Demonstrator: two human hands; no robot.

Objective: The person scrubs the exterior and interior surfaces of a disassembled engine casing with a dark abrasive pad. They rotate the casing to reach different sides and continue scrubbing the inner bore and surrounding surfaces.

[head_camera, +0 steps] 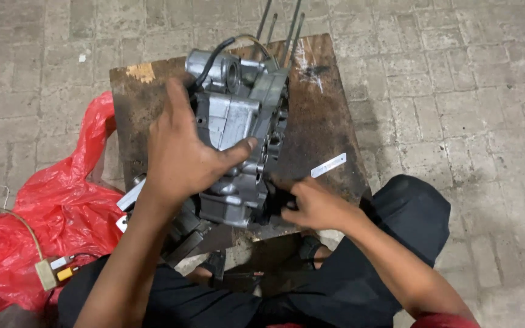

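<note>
Head view: a wooden worktop [329, 121] carries a grey engine case [238, 140], beneath the left hand [180, 155], which lies spread and gripping its side. The right hand [314, 206] curls against its lower edge. A red plastic bag [50, 212] lies left of the left hand.

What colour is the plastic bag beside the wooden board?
Red, plain: the plastic bag shows clearly in the head view.

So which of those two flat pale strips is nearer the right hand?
The white strip lying on the wooden board, just above the right hand. The other pale strip pokes out beside the left wrist.
</note>
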